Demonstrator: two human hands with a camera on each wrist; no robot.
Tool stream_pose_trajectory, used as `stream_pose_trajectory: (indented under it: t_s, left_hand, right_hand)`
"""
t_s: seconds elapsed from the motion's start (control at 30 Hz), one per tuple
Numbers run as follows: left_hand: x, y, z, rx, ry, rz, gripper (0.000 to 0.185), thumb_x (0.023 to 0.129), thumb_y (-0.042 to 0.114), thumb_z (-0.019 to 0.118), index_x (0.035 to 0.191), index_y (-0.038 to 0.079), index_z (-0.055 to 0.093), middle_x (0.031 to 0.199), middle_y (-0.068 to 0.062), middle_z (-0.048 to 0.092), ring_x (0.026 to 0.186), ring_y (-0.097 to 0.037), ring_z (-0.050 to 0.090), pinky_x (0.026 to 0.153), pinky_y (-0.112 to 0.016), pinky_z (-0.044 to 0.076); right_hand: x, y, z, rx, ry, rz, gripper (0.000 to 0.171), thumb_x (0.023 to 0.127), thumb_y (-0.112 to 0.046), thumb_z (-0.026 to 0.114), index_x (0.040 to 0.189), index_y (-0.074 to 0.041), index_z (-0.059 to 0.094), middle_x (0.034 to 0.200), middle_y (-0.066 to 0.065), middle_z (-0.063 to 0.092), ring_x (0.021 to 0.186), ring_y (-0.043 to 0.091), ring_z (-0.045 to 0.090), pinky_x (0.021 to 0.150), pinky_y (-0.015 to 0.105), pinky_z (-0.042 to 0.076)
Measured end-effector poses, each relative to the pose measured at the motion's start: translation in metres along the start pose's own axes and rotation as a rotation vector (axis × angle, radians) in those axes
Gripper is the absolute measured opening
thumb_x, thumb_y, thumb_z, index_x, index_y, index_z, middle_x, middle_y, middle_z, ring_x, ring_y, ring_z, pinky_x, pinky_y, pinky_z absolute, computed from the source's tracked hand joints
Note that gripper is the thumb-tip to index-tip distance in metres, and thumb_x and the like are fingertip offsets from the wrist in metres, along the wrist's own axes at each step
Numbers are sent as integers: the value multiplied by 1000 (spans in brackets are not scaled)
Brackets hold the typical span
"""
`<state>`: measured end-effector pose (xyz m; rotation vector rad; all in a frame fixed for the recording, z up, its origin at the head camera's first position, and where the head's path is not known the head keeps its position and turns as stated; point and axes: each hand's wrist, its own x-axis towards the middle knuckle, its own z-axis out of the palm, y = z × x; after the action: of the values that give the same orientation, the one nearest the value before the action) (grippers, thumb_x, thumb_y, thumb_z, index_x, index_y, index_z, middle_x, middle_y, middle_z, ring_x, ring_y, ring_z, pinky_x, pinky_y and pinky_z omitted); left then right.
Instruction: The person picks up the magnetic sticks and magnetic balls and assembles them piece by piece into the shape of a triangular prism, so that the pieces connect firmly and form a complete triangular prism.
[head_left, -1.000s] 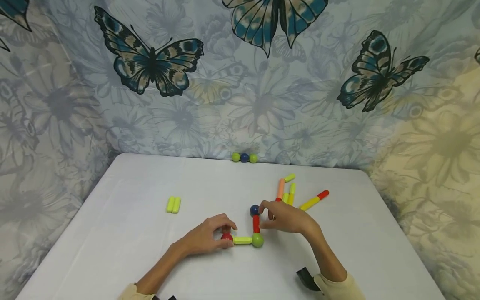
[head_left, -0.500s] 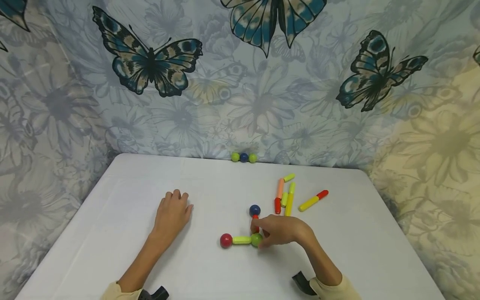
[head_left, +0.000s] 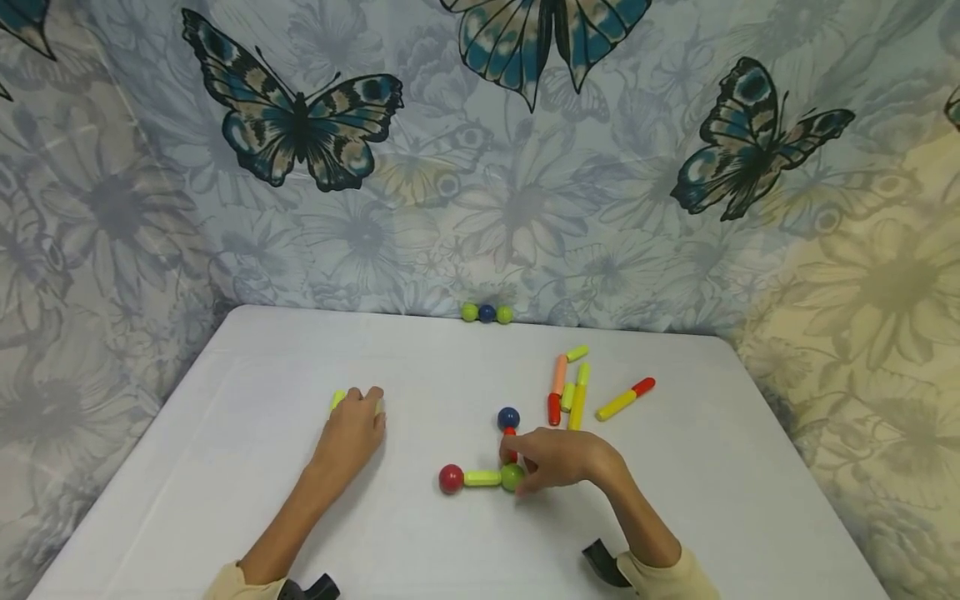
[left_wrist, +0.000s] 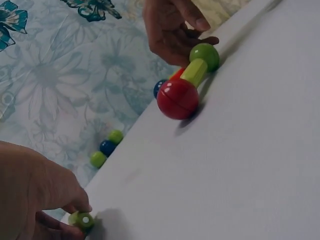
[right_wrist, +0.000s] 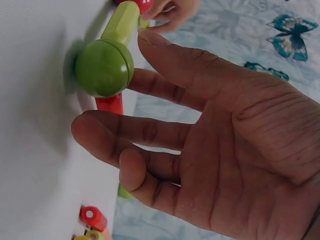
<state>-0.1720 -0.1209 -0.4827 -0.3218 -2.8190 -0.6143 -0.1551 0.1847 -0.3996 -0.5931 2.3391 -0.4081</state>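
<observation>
Red ball [head_left: 451,479], lime stick [head_left: 482,478] and green ball [head_left: 511,477] sit joined nearest us, our right hand [head_left: 562,457] beside them, fingers relaxed. Farther, our left hand [head_left: 348,437] pinches a green rod [left_wrist: 81,220]; three balls [head_left: 487,314] line the table's [head_left: 420,542] far edge.

It looked like an indoor play corner: butterfly-patterned walls [head_left: 525,208] beyond the fingers [right_wrist: 162,132], a white counter [head_left: 420,550] beneath, toy rods [head_left: 617,406] nearby.

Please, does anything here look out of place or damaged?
Nothing looks damaged, though the right hand partly hides the red stick by the blue ball. Only the yellow-and-red piece looks slightly odd: it lies slanted, apart from the nearby loose sticks.
</observation>
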Motion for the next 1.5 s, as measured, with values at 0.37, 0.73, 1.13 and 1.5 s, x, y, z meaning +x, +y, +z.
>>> stream_pose_trajectory:
  t_s: [0.37, 0.73, 1.13, 1.5]
  left_hand:
    - [-8, 47, 26, -577, -225, -81, 21, 88, 5, 72, 109, 9, 70, 86, 0, 67, 73, -5, 61, 67, -17, 51]
    - [-10, 53, 30, -652, -291, -26, 43, 89, 11, 78, 130, 5, 67, 96, -3, 66, 75, -5, 60, 71, -17, 51]
    - [-15, 57, 40, -739, -259, -56, 24, 91, 14, 79, 112, 5, 71, 101, -6, 75, 83, -6, 69, 78, -14, 56]
    - [-19, 63, 47, -748, -213, -33, 19, 92, 10, 78, 110, 7, 71, 100, -6, 76, 83, -7, 72, 80, -14, 57]
  right_hand:
    - [6, -1, 2, -25, -14, -17, 29, 91, -22, 82, 116, -20, 65, 84, -6, 57, 79, 10, 53, 71, 23, 43]
    - [7, -3, 2, -27, 0, 3, 29, 91, -24, 82, 114, -21, 65, 85, -6, 59, 79, 11, 54, 71, 25, 44]
    - [7, -6, 2, -69, 15, -30, 38, 91, -30, 82, 124, -19, 67, 109, -9, 63, 95, 6, 57, 91, 28, 54]
    - [7, -8, 3, -94, -17, -53, 39, 92, -30, 81, 128, -20, 67, 112, -9, 62, 95, 5, 56, 88, 24, 52]
